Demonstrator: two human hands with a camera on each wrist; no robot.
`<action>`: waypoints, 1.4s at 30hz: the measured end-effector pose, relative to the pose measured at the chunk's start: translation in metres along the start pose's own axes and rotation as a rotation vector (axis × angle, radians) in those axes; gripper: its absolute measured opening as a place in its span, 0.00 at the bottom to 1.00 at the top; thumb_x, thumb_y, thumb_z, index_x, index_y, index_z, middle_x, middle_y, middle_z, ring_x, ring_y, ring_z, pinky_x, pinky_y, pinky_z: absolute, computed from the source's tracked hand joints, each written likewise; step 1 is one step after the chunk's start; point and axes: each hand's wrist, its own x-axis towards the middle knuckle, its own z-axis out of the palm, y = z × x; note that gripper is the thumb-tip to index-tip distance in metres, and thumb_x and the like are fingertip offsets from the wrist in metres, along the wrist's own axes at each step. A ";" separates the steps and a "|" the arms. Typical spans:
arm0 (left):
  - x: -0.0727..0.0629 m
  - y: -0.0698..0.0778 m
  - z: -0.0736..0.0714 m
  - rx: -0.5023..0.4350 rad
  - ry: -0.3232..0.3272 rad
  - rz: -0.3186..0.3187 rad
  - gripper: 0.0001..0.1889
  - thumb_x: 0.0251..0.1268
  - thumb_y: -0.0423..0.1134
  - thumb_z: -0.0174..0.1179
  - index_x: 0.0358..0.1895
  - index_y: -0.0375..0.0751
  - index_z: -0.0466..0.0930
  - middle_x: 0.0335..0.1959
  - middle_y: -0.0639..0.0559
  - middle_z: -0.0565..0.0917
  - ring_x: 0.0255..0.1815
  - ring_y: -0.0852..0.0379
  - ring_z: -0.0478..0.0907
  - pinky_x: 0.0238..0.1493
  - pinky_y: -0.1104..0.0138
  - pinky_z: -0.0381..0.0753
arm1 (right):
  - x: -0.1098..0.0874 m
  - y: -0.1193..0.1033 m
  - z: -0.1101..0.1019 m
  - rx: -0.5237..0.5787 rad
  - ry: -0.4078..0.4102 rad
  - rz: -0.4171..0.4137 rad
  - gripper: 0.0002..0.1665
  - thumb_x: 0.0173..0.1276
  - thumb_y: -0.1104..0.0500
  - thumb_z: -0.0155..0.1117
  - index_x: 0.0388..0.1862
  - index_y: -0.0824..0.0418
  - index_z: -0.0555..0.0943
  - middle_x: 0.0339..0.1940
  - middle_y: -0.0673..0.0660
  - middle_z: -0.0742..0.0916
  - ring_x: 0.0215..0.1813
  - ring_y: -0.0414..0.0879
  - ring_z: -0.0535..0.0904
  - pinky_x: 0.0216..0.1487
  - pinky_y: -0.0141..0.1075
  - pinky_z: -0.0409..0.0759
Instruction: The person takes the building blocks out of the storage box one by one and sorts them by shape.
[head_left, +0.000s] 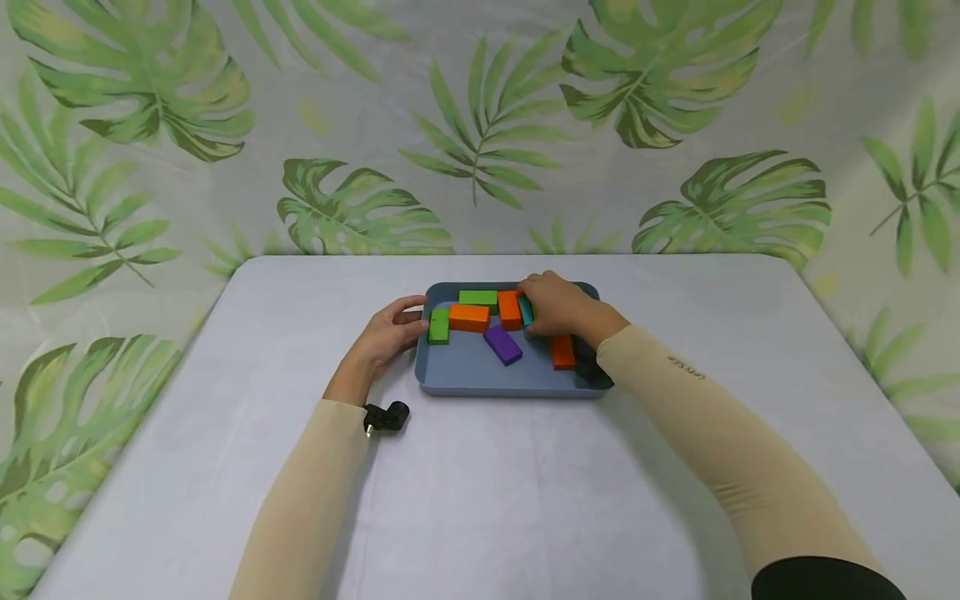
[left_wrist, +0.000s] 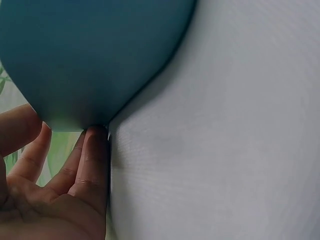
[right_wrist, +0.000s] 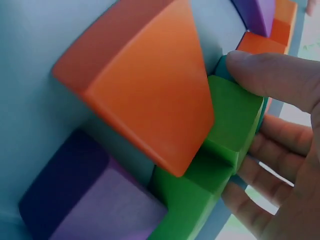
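Note:
A grey-blue tray (head_left: 480,379) holds several coloured blocks. At its left end my left hand (head_left: 386,335) touches the outer wall with extended fingertips, beside an upright-looking green block (head_left: 438,326) inside. My right hand (head_left: 562,307) reaches over the back right part and pinches a teal block (head_left: 526,311) between thumb and fingers. The thumb partly hides this teal block (right_wrist: 223,69) in the right wrist view. Directly left of it stands an orange block (head_left: 509,310). Close to the right hand, a green block (right_wrist: 235,115) and a large-looking orange block (right_wrist: 150,95) show.
Within the tray, a purple block (head_left: 502,345) lies at an angle near the middle. An orange block (head_left: 468,317) and a green block (head_left: 478,297) lie toward the back left. Another purple block (right_wrist: 100,200) appears in the right wrist view. White cloth (head_left: 480,492) covers the table.

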 end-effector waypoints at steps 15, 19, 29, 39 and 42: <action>0.000 0.003 -0.001 -0.016 -0.008 -0.003 0.29 0.71 0.30 0.56 0.74 0.48 0.65 0.73 0.39 0.68 0.70 0.45 0.71 0.73 0.54 0.70 | -0.001 0.002 -0.010 0.047 0.073 -0.036 0.41 0.55 0.49 0.75 0.65 0.64 0.75 0.61 0.62 0.81 0.59 0.57 0.71 0.64 0.49 0.76; 0.001 0.004 -0.002 -0.016 0.003 -0.008 0.29 0.71 0.30 0.56 0.74 0.48 0.66 0.73 0.39 0.68 0.70 0.45 0.70 0.73 0.54 0.70 | -0.005 0.004 -0.019 0.104 0.104 -0.060 0.42 0.56 0.50 0.74 0.68 0.63 0.72 0.64 0.63 0.79 0.61 0.58 0.70 0.63 0.50 0.76; 0.001 -0.001 0.001 -0.011 0.010 -0.011 0.29 0.71 0.30 0.56 0.74 0.48 0.65 0.73 0.39 0.68 0.69 0.46 0.70 0.73 0.54 0.70 | -0.017 0.013 -0.034 0.165 0.102 -0.062 0.43 0.58 0.50 0.73 0.69 0.65 0.71 0.66 0.65 0.78 0.63 0.59 0.73 0.67 0.52 0.75; 0.000 0.000 -0.001 -0.025 0.001 -0.004 0.29 0.71 0.29 0.56 0.74 0.47 0.65 0.73 0.39 0.68 0.68 0.46 0.71 0.73 0.54 0.70 | -0.037 0.047 -0.045 0.290 0.157 -0.054 0.44 0.59 0.58 0.70 0.73 0.67 0.65 0.69 0.68 0.74 0.63 0.64 0.73 0.62 0.55 0.76; 0.000 0.000 -0.001 -0.026 -0.010 -0.001 0.29 0.71 0.30 0.56 0.74 0.47 0.65 0.73 0.39 0.68 0.68 0.46 0.71 0.73 0.55 0.70 | -0.043 0.059 -0.047 0.286 0.172 -0.039 0.46 0.60 0.58 0.70 0.75 0.66 0.63 0.69 0.70 0.72 0.63 0.65 0.73 0.63 0.57 0.74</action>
